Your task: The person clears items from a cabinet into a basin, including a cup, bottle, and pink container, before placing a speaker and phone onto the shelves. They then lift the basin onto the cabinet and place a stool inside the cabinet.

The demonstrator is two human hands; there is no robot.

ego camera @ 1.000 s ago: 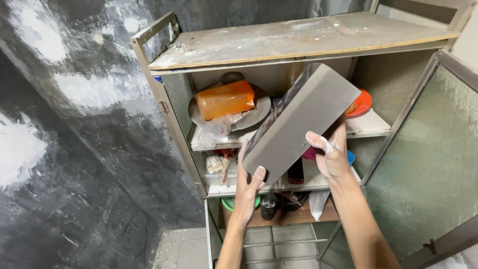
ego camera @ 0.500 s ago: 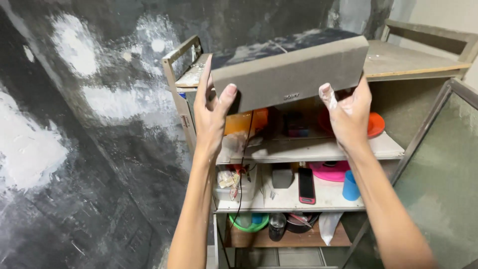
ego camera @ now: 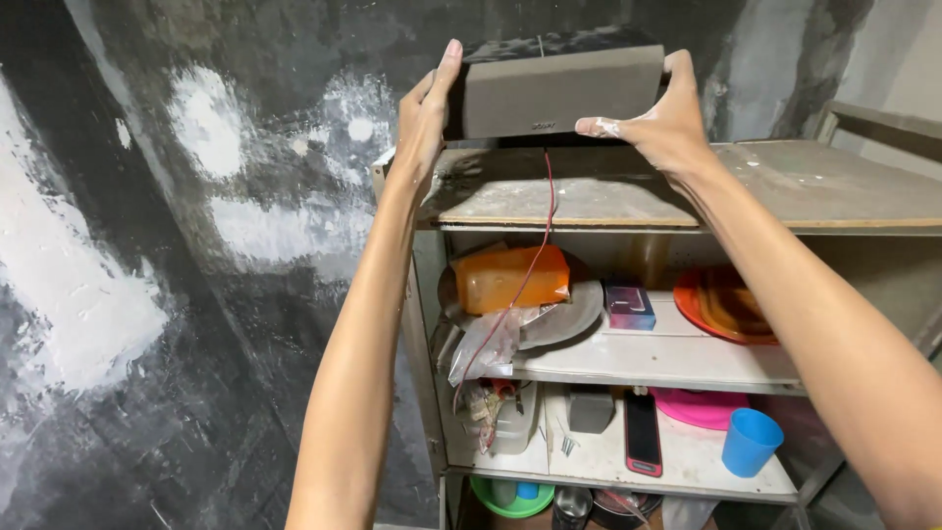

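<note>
The fingers of the left hand [ego camera: 424, 118] and right hand [ego camera: 659, 123] grip the two ends of a long grey speaker [ego camera: 559, 90]. It has come up from the shelves and now sits level over the cabinet top [ego camera: 785, 191], long side running left to right, front facing us, red wire [ego camera: 545, 236] hanging down.

A modest home storage corner: a worn shelf cabinet [ego camera: 687, 191] stands against a dark, stained wall [ego camera: 196, 196] with white patches. At five o'clock its shelves hold household things: an orange plate [ego camera: 721, 304], a blue cup [ego camera: 751, 442], a pink dish [ego camera: 699, 405], a metal plate [ego camera: 564, 319].
</note>
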